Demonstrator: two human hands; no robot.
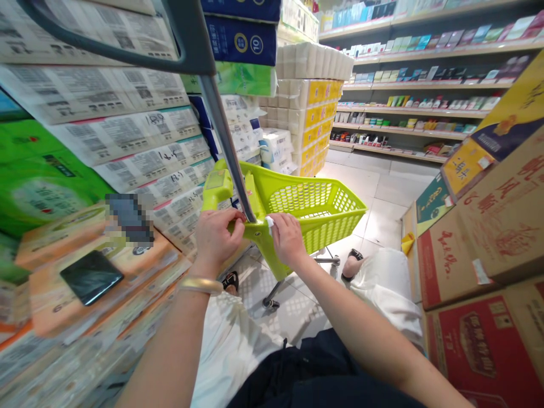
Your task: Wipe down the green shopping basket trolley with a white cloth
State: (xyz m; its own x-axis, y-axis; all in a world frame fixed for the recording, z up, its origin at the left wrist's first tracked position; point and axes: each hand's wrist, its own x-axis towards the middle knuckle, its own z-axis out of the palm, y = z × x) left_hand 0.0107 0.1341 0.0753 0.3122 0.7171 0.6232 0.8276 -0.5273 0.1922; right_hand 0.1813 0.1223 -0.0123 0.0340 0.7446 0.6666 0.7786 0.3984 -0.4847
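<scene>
A lime-green plastic shopping cart stands before me, with a slanting metal pole rising to a dark grey handle. My left hand is closed at the cart's near rim, left of the pole's foot. Its fingertips are partly hidden, and a gold bangle circles that wrist. Just right of the pole, my right hand has its fingers curled over the same rim. A small white piece, like a tissue, shows under its fingertips, against the green plastic. The part of the basket in view holds nothing I can make out.
Stacked paper packs rise on the left. A dark phone lies on orange packs, near a pixelated patch. Cardboard cartons line the right side. Shelves of small goods stand beyond the tiled floor.
</scene>
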